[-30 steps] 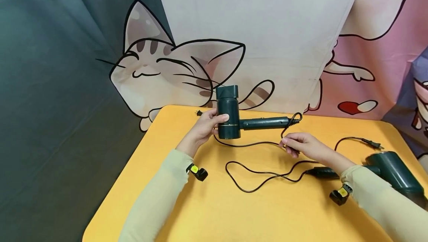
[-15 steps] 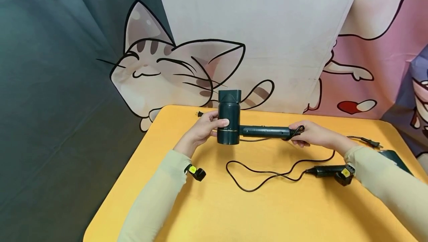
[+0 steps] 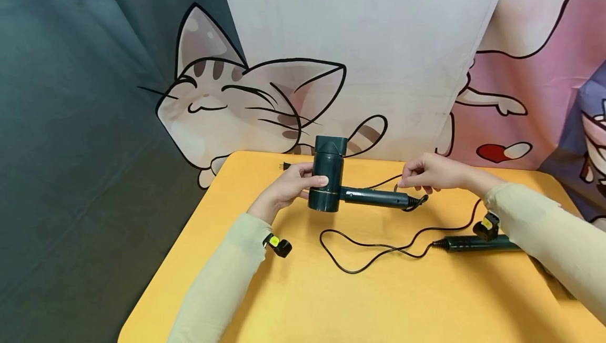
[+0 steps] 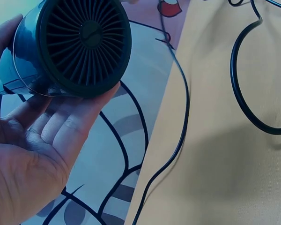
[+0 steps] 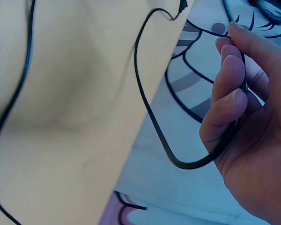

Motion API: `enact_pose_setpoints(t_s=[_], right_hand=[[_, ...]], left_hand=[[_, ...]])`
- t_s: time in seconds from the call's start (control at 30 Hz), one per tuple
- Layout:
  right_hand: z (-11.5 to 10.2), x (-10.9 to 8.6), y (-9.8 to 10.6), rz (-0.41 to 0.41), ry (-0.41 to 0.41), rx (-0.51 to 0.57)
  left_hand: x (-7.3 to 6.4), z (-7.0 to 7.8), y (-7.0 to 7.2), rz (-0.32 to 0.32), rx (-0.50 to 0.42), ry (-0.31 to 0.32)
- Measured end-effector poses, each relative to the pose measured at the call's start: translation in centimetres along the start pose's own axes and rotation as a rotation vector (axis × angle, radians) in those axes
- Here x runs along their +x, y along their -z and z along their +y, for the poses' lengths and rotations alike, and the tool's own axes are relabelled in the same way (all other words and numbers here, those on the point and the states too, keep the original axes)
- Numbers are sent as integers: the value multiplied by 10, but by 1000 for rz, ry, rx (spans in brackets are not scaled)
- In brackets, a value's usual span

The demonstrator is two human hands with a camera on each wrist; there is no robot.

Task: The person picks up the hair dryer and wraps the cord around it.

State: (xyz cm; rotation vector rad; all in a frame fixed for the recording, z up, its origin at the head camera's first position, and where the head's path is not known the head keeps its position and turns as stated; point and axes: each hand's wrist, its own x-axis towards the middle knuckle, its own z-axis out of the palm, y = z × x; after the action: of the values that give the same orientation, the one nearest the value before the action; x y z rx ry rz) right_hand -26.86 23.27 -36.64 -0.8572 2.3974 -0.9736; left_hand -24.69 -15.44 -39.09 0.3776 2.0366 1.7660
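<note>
Your left hand (image 3: 285,187) is wrapped round the barrel of the hair dryer (image 3: 329,167), and you've got it up off the counter (image 3: 379,306), handle out to your right! Your right hand (image 3: 437,172), fingers curled, has the black cord (image 5: 192,165) gripped near the handle's tail end. Closer to you, another dark handle (image 3: 483,243) lies on the counter, its looped cord (image 3: 352,272) stretching leftward.

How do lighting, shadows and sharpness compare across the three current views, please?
Head: deep-yellow table, soft shadows beside both sleeves, hair dryer glossy. Left wrist: table paler, almost beige, one broad soft shadow. Right wrist: similarly pale, softly shadowed; a dark shape at top right looks blurred.
</note>
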Motion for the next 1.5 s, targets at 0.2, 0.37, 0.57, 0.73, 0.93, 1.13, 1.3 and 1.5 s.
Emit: enact_pose_setpoints(t_s=[0.2,0.37,0.57,0.73,0.93,1.13,1.3,1.5], right_hand=[[-16,3,6,21,-3,-65],[-25,3,8,20,-20,-71],[-32,2,13,10,-48,-81],[-36,2,15,10,-75,-100],[-39,0,13,34,-53,-106],[-39,-8,6,99,-20,-59],[-35,-20,-11,213,-2,-16],[-33,-28,-34,341,18,67]], left_hand=[[2,-1,-2,17,19,23],[4,-2,-4,45,35,34],[4,0,-6,89,40,45],[5,1,-7,120,66,54],[6,2,-10,172,61,68],[8,3,-11,240,38,78],[10,5,-13,280,23,73],[11,7,-14,325,11,69]])
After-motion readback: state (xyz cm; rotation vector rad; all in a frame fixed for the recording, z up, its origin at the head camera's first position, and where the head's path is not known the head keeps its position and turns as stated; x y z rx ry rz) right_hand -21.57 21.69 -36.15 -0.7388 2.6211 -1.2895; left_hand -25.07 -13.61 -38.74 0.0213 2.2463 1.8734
